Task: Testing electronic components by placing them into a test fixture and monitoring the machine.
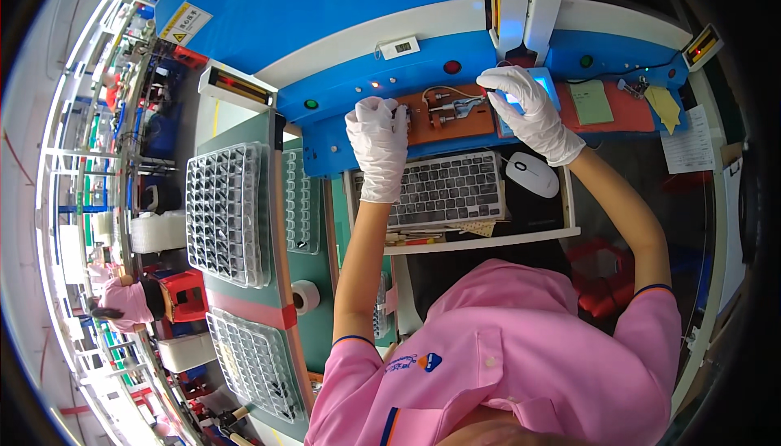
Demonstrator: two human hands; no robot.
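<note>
Both my hands wear white gloves and are raised over the front ledge of a blue machine. My left hand (377,149) is closed at the left end of an orange-brown fixture plate (431,131); a dark metal part shows beside its fingers, and what they grip is mostly hidden. On the plate sits a metal clamp fixture (457,109) with silver rods and a cable. My right hand (533,116) is bent, its fingertips together around something small and dark that I cannot make out. Behind it is a lit blue screen (543,86), partly covered.
Below the hands, a keyboard (447,190) and white mouse (533,175) lie on a pull-out tray (488,244). Plastic trays of dark parts (228,214) stand on the left bench. A red mat (610,108) holds green notes (591,102). A person (126,299) sits far left.
</note>
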